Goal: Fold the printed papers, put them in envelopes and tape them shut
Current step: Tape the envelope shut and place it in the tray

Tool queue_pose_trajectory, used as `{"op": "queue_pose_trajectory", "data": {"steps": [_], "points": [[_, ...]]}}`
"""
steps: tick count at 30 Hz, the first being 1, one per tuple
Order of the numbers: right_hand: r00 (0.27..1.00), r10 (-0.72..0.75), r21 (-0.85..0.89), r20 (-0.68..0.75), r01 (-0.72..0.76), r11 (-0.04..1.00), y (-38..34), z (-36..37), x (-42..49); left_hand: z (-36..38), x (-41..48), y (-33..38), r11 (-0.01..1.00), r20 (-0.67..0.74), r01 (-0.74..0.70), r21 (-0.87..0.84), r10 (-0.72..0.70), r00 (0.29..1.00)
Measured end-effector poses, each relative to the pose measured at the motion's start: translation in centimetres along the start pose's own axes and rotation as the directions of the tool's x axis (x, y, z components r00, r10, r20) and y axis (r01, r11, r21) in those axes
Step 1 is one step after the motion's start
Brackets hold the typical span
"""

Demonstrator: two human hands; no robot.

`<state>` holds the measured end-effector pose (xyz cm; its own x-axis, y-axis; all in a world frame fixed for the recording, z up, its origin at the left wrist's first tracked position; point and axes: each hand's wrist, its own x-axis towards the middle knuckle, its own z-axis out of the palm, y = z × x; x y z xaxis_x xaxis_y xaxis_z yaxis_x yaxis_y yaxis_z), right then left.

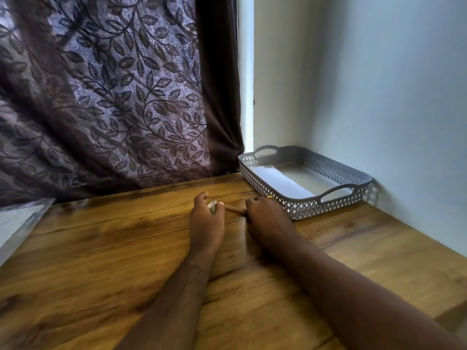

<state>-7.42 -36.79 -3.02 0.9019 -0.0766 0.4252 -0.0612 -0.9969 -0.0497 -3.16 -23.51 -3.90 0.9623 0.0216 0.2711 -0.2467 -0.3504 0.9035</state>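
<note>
1. At mid-table, your left hand [206, 219] pinches a small pale object [211, 204] — blurred, identity unclear.
2. Your right hand [265, 215], fingers curled, grips the right end of a thin brown strip [235, 209] stretched between both hands.
3. Far right — grey basket [307, 204] holding white sheets [280, 181].
4. Left edge: clear-wrapped stack [17, 221] on the wooden table [101, 261].
</note>
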Motion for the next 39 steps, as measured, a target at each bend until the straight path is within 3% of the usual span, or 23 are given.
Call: {"op": "queue_pose_trajectory", "data": {"steps": [3, 9, 18, 24, 28, 34, 39], "points": [[1.000, -0.006, -0.003, 0.007, 0.006, 1.000, 0.0, 0.0, -0.5, -0.4, 0.4, -0.3, 0.999, -0.031, 0.039, -0.015, -0.039, 0.999], [0.999, -0.042, -0.010, 0.006, 0.042, 0.999, -0.7, 0.4, 0.0, -1.5, 0.2, -0.4, 0.970, -0.144, 0.042, -0.241, -0.078, 0.986], [0.988, -0.151, -0.043, -0.029, 0.149, 0.988, -1.6, 0.6, 0.0, -2.4, 0.3, -0.4, 0.972, -0.111, -0.028, -0.232, 0.002, 0.994], [0.991, -0.123, 0.049, 0.049, 0.121, 0.991, 1.3, -1.3, -3.5, -1.4, -0.8, 0.4, 0.979, 0.051, -0.103, -0.175, 0.114, 0.992], [0.988, -0.146, -0.012, 0.045, 0.147, 0.989, 4.7, -2.7, -6.2, -0.1, -2.6, 1.5, 0.970, 0.162, -0.199, -0.139, 0.221, 0.962], [0.996, -0.078, -0.157, -0.042, 0.071, 0.985, 11.2, -4.1, -8.6, 1.7, -5.4, 2.9, 0.889, 0.318, -0.450, -0.085, 0.452, 0.833], [0.998, 0.013, -0.133, -0.065, -0.022, 0.991, 15.2, -4.6, -8.4, 3.0, -7.3, 3.1, 0.847, 0.484, -0.526, -0.074, 0.492, 0.724]]}}
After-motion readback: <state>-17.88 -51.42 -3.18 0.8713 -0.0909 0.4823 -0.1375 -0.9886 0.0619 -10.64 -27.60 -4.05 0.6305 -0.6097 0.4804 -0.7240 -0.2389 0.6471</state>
